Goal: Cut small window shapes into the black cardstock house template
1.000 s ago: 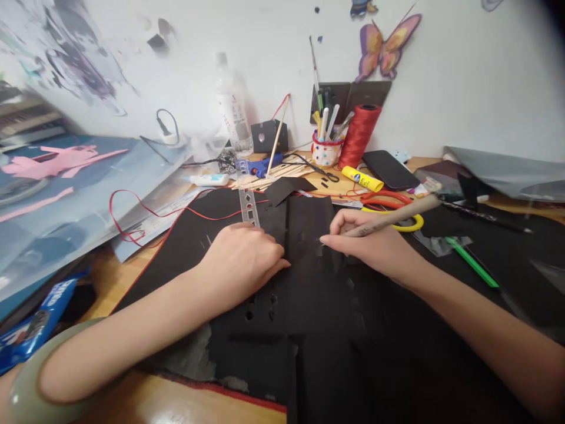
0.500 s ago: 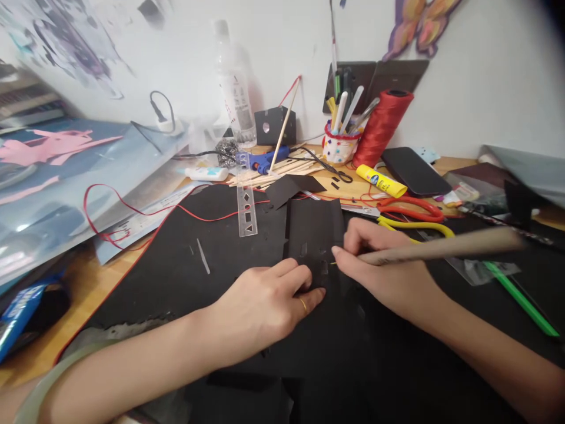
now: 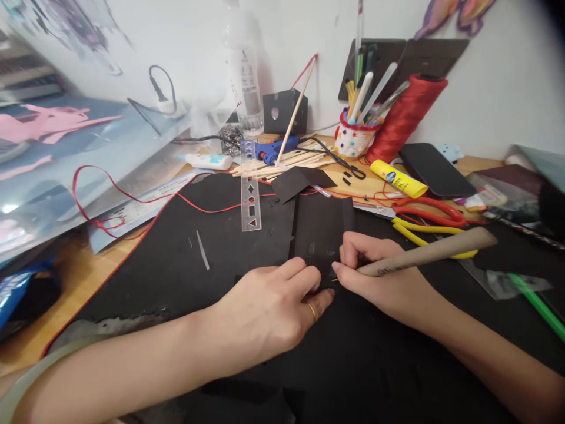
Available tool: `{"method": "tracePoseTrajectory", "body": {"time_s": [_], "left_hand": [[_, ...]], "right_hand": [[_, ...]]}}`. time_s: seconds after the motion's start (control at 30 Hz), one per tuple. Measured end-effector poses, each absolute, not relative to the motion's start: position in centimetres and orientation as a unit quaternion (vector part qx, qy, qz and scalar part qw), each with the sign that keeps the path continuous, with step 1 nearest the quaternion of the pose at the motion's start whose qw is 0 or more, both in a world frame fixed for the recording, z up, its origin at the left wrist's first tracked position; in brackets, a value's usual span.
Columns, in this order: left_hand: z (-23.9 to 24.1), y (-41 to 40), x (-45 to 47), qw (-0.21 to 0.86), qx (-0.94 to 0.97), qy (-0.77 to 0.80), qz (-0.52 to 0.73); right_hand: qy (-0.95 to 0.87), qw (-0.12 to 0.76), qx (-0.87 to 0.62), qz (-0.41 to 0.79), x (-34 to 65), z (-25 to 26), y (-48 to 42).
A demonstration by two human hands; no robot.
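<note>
A folded strip of black card lies on the black mat, with small rectangular marks or cut-outs on its face. My left hand, fingers curled, holds the card down near its lower end. Just to the right, my right hand is closed pen-like around a slim tool with a thick, tapered grey-tan handle. Its thin yellowish tip meets the card close to my left fingertips; the exact kind of tip is too small to tell.
A clear stencil ruler, red-and-yellow scissors, a glue stick and a blue glue gun surround the card. Behind stand a pen cup, a red thread spool and a bottle. Red string trails left.
The view has shifted a little, so the objects at the back sit higher and farther right. The tool's tip has moved slightly down the card, toward my left fingers. Both hands keep their grip.
</note>
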State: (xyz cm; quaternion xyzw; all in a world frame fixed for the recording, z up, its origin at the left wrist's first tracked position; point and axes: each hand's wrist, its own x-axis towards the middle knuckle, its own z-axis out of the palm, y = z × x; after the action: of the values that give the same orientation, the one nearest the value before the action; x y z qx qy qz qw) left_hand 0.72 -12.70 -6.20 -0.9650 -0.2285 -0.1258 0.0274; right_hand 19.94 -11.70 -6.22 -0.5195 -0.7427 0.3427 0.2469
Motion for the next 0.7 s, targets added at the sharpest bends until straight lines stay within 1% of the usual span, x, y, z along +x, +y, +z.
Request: {"method": "tracePoseTrajectory", "body": {"time_s": [0.4, 0.7], "left_hand": [[-6.67, -12.67, 0.64, 0.025, -0.966, -0.229, -0.116], [-6.62, -12.66, 0.70, 0.039, -0.967, -0.230, -0.106]], "right_hand": [[-0.772, 0.221, -0.498, 0.327, 19.92, -6.11, -11.52], [-0.764, 0.213, -0.504, 0.342, 19.75, -6.01, -11.51]]}}
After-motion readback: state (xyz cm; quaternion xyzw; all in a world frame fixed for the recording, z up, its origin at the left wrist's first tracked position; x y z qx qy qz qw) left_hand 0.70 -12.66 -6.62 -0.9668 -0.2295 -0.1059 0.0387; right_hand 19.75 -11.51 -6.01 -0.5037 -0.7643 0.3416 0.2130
